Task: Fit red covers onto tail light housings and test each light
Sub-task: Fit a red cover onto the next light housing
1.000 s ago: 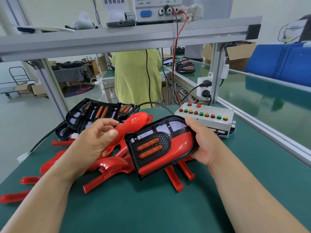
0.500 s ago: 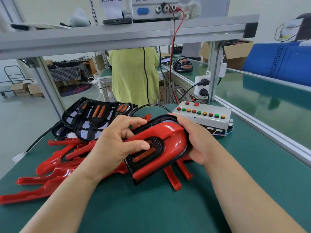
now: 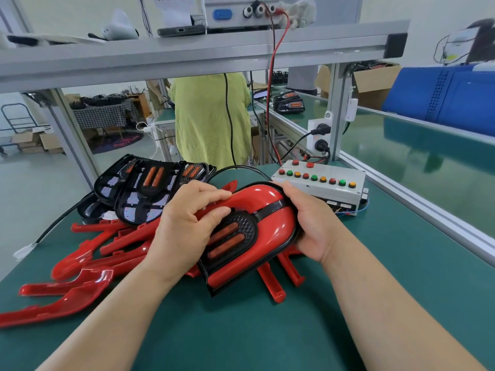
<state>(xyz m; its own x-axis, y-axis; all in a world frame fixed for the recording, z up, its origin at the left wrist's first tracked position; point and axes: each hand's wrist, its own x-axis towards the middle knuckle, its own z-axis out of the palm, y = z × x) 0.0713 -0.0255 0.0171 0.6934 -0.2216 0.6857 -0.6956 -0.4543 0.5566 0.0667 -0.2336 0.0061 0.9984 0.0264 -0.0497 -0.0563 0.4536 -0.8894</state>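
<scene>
- In the centre of the frame, the left hand grips the red cover, with the thumb pressed on it.
- The right hand grips the right end of the tail light housing; the cover lies on top of it.
- Loose covers lie at the lower left on the green table, with bare housings behind them.
- A button box stands right of centre.

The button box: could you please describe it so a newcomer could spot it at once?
On the green bench, look to the aluminium post with white sockets at the far right. The button box lies at its foot, beyond the right hand. Unlike the red covers and black housings, it is pale grey with rows of coloured buttons.
</scene>
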